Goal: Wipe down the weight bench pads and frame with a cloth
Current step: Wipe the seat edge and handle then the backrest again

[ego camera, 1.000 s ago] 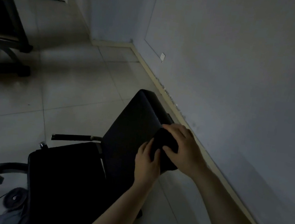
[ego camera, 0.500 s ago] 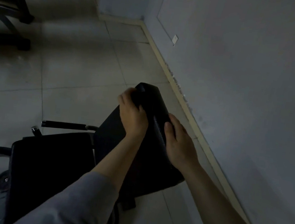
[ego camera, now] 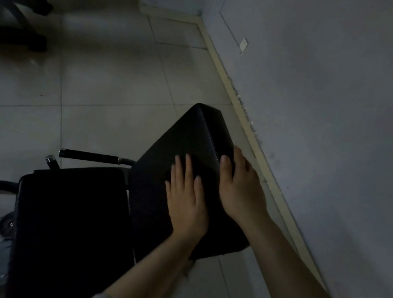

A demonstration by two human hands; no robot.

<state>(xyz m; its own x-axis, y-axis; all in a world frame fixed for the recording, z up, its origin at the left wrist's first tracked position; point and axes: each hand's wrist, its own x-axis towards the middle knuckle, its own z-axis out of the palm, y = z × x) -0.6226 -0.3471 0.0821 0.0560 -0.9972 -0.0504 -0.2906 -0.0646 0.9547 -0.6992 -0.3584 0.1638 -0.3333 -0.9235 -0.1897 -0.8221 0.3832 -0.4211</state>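
Dim room. The left hand [ego camera: 187, 203] lies flat, fingers straight, on the black back pad [ego camera: 186, 142], over a dark cloth [ego camera: 203, 172] that is hard to tell from the pad. The right hand [ego camera: 240, 189] grips the pad's right edge, thumb on top. The seat pad [ego camera: 68, 219] sits just left, a handle [ego camera: 89, 156] behind it. Tiled floor [ego camera: 104, 83] meets the wall [ego camera: 332, 103] at a baseboard [ego camera: 226, 78].

Two bare hands on show — the left hand [ego camera: 187, 203] and the right hand [ego camera: 241, 191]. Two black bench pads: the back pad [ego camera: 188, 147] and the seat pad [ego camera: 70, 220]. One black-gripped handle bar [ego camera: 88, 156], one wall socket plate [ego camera: 243, 44] — and one dark equipment frame [ego camera: 17, 3] far off.
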